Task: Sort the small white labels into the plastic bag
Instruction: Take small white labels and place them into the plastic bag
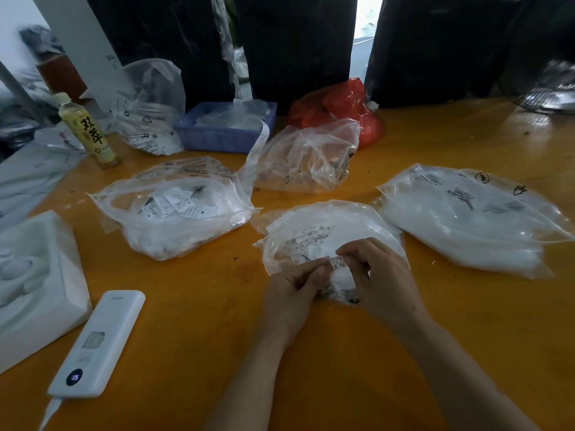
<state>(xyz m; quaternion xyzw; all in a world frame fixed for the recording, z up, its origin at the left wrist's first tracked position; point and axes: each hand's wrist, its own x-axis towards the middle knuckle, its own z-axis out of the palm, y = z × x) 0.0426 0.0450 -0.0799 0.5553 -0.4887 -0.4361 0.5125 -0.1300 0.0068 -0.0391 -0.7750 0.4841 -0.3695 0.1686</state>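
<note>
Two bare hands meet just below the centre of the frame over an orange counter (193, 337), both pinching one small white label (337, 262) marked "XS": the left hand (295, 290) grips its left end between thumb and curled fingers, while the right hand (382, 281) nips the right end with its fingertips. The label is held directly above a clear plastic bag (326, 231) lying on the counter beneath the hands, itself partly filled with more white labels. To the left of centre sits an open bag of labels (174, 209), its printed tags showing letters such as "M" and "XS". At the right of the frame lies a fuller, sealed-looking bag (466, 219) of white contents, and above the centre a crumpled clear bag (305, 157) with a long paper strip (258, 147) trailing into it from a blue tray (224, 132). A red plastic bag (342, 104) rests behind them at the upper centre. In the upper left stand a yellow-labelled drink bottle (87, 129) and another clear bag (149, 107). At the lower left, a white power bank (99, 343) with a lit display lies beside a white moulded foam insert (37, 275).
</note>
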